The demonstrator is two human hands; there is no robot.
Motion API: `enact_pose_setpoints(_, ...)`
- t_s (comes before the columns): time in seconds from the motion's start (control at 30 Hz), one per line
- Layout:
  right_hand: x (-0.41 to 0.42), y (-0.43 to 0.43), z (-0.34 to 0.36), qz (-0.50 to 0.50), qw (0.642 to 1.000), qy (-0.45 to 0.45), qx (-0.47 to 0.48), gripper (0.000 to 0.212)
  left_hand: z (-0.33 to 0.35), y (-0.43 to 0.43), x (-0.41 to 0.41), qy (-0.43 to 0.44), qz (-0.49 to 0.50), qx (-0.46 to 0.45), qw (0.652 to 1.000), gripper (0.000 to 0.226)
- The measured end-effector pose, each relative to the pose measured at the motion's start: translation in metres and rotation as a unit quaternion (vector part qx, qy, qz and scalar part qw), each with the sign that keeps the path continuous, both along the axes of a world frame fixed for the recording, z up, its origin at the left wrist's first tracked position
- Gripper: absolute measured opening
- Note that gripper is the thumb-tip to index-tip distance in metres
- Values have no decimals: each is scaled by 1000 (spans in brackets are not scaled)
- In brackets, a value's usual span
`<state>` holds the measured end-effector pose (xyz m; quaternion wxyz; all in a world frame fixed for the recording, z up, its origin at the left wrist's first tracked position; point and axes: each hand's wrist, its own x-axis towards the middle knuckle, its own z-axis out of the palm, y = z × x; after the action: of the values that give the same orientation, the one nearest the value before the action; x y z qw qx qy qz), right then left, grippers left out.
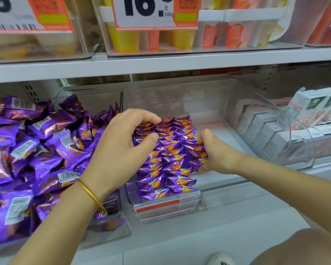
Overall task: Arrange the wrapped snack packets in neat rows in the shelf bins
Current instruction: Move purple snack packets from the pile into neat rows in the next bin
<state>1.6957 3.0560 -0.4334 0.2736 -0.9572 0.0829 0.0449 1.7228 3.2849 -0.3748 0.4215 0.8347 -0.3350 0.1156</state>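
Nearest me: the left forearm (65,217), gold bangle (92,194) at the wrist. Far left, loose purple packets (36,146) heap in a bin. I see the left hand (120,148) arched, unclenched, thumb tip on the rowed snack packets (168,155) in the clear middle bin (208,111). The right hand (216,155) pinches packets at the rows' right edge. Beyond, white cartons (266,129).

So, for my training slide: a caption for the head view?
Left hand arched over, right hand pinching, rows of purple snack packets in a clear bin beside a loose pile.
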Motion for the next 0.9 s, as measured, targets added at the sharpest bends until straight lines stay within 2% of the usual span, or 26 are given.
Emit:
enact_pose_setpoints(0.27, -5, 1, 7, -25, 999, 38, 11, 77, 0, 0, 0, 0, -1, 1, 1000, 26)
enact_pose_setpoints(0.57, -14, -7, 21, -46, 998, 52, 7, 74, -2, 2, 2, -4, -7, -10, 1000, 25)
enact_pose_setpoints(0.67, -20, -4, 38, -59, 998, -27, 0, 57, 0, 4, 2, 8, -13, -50, 999, 24)
enact_pose_setpoints(0.77, -24, 16, 59, -44, 987, -149, 50, 35, 10, 19, 1, 20, -7, -98, 995, 24)
enact_pose_setpoints(0.9, -25, 56, 81, 13, 972, -206, 115, 21, 27, 60, -3, 28, 15, -103, 994, 22)
